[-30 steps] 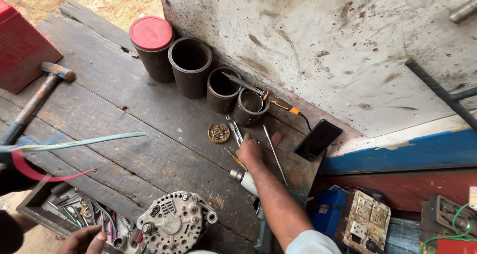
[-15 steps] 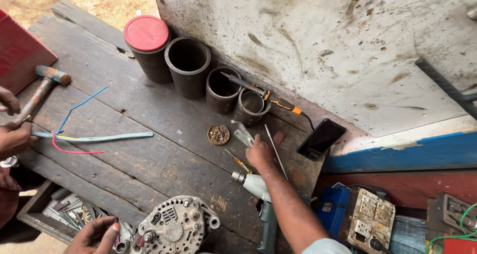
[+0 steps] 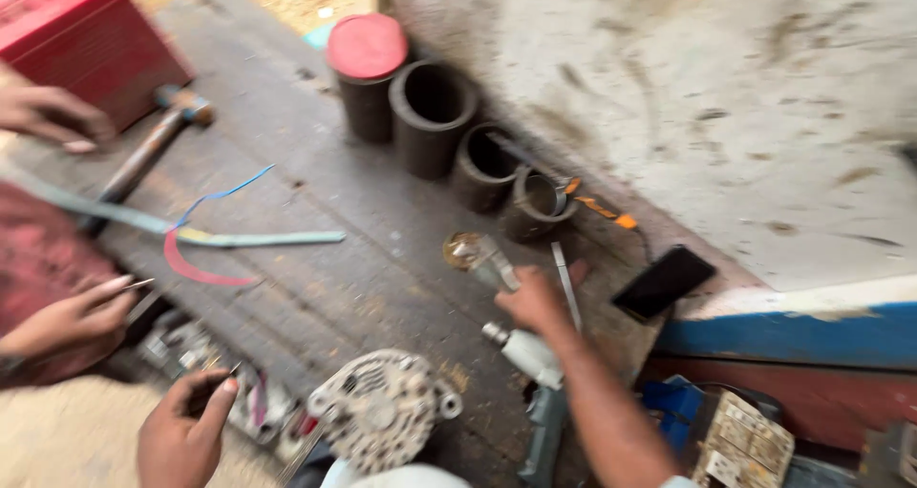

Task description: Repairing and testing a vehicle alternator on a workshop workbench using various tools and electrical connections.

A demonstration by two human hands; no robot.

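My right hand (image 3: pixel 535 299) is closed around a grey plier-like tool (image 3: pixel 494 262) on the dark wooden bench (image 3: pixel 363 259), just beside a round brass part (image 3: pixel 462 249). A metal rod (image 3: pixel 565 283) lies against the hand, and a white drill (image 3: pixel 525 352) sits just below it. My left hand (image 3: pixel 181 431) hovers with curled fingers over a tray of small tools (image 3: pixel 253 402), next to an alternator (image 3: pixel 382 412). Blur hides whether the left hand holds anything.
Another person's hands (image 3: pixel 53 116) (image 3: pixel 67 318) work at the left near a hammer (image 3: pixel 143 159), a red box (image 3: pixel 81 34) and a grey cable with red and blue wires (image 3: pixel 220 238). Dark cylinders (image 3: pixel 430 116), one red-capped (image 3: pixel 366 63), line the wall. A black phone (image 3: pixel 664 281) lies right.
My right hand has picked up the grey tool beside the brass part. My left hand moved right along the tray. The view came closer and blurred.
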